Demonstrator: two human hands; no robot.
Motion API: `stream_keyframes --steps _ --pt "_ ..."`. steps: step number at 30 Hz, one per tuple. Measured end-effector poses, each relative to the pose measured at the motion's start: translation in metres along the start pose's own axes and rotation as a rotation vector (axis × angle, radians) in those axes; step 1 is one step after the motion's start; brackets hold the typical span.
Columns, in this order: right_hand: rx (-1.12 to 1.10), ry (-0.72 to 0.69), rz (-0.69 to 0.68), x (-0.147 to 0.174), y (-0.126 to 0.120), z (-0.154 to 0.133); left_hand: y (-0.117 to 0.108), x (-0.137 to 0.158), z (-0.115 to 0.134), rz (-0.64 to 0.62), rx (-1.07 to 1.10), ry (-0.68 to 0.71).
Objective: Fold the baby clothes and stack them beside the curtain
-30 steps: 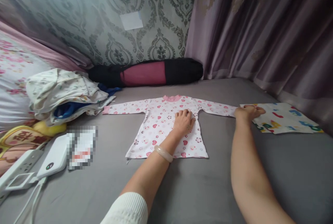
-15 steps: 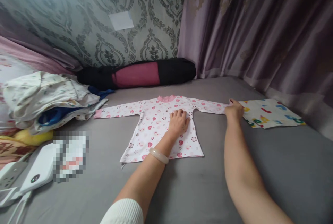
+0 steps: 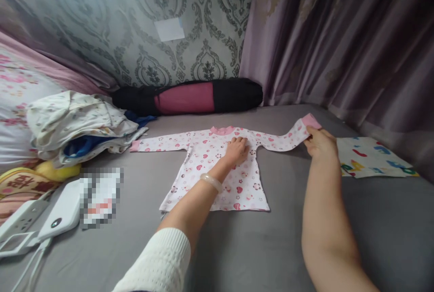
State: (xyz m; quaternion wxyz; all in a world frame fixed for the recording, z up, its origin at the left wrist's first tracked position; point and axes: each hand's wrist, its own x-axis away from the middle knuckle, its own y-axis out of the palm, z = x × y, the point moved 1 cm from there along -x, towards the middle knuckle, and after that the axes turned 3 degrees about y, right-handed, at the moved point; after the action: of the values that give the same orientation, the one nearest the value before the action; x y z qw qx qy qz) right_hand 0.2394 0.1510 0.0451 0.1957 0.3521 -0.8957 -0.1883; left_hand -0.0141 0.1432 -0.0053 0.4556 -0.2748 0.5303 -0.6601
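Observation:
A small white long-sleeved shirt (image 3: 203, 165) with pink hearts and flowers lies spread out, its pink collar toward the wall. My left hand (image 3: 236, 151) presses on the upper chest, fingers apart and slightly bent, with a pale bangle at the wrist. Out at the right, my right hand (image 3: 320, 142) pinches the sleeve near its pink cuff (image 3: 311, 121) and holds that end up off the sheet. The other sleeve lies straight out to the left. Beyond my right hand, a folded cream garment (image 3: 373, 158) with coloured patterns lies flat, partly hidden by my wrist.
Clothes are piled (image 3: 83, 124) at the left, near a floral pillow (image 3: 15, 115). A white power bank (image 3: 63, 210) with cables and a power strip (image 3: 23, 219) lie at the front left. A black and maroon roll (image 3: 185, 98) rests along the wall, beside purple curtains (image 3: 325, 39).
My right hand has raised the cuff end of the sleeve, which was lying flat and now bends upward. My left hand stays on the shirt's chest. The view has shifted slightly left.

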Motion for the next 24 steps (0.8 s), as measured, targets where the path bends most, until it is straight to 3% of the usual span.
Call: stream_keyframes --steps 4,11,16,24 --pt "0.107 0.045 -0.063 0.019 0.009 -0.017 0.004 -0.025 -0.009 -0.027 0.028 -0.046" --pt "-0.140 0.000 -0.160 0.016 0.011 -0.030 0.009 -0.044 -0.013 -0.049 0.061 -0.083" --pt "-0.199 0.008 -0.141 0.012 0.015 -0.031 0.001 -0.043 -0.006 -0.085 0.000 -0.049" --pt "-0.240 0.025 -0.177 0.028 0.034 -0.030 -0.013 -0.061 0.000 -0.307 0.058 -0.142"
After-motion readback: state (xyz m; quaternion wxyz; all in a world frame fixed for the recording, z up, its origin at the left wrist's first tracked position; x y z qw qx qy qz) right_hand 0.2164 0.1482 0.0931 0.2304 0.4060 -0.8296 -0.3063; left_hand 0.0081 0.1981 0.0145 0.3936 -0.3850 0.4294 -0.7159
